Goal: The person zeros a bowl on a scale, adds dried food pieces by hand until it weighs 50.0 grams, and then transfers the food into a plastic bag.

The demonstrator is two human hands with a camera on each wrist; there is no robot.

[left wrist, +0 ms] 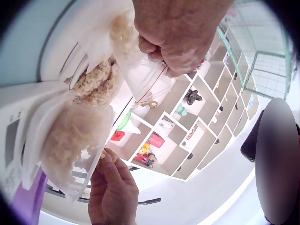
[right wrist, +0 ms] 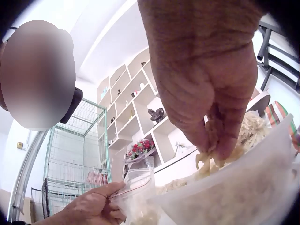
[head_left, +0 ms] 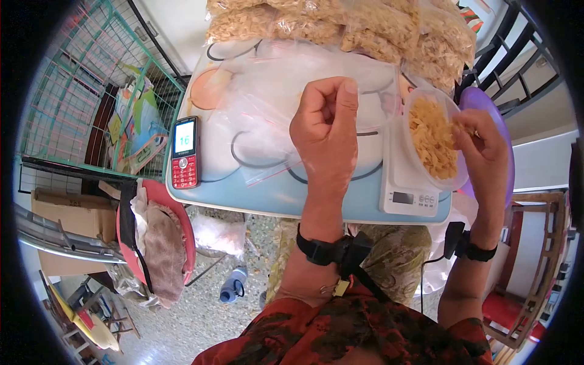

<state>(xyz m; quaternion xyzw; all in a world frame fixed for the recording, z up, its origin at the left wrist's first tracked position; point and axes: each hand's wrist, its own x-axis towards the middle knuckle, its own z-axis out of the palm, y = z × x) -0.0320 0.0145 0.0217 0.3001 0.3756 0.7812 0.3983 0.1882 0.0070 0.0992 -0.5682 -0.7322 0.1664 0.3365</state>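
My left hand [head_left: 328,128] is raised over the table, fingers curled; the left wrist view shows it gripping the top of a clear zip bag [left wrist: 143,79] with pale yellow pieces inside. The same bag [right wrist: 136,194] hangs from the left fingers in the right wrist view. My right hand [head_left: 483,146] is at the right rim of a translucent tub [head_left: 446,104], pinching a few yellow flakes [right wrist: 206,161] between thumb and fingers. More flakes [head_left: 432,143] lie in the tub, which rests on a white scale [head_left: 392,188].
Filled bags of flakes [head_left: 304,27] line the table's back. Empty-looking clear bags [head_left: 267,103] cover its middle. A red phone [head_left: 185,152] lies at the left edge. Beyond the table stand a green wire cage [head_left: 79,91] on the left and a purple object [head_left: 502,158] on the right.
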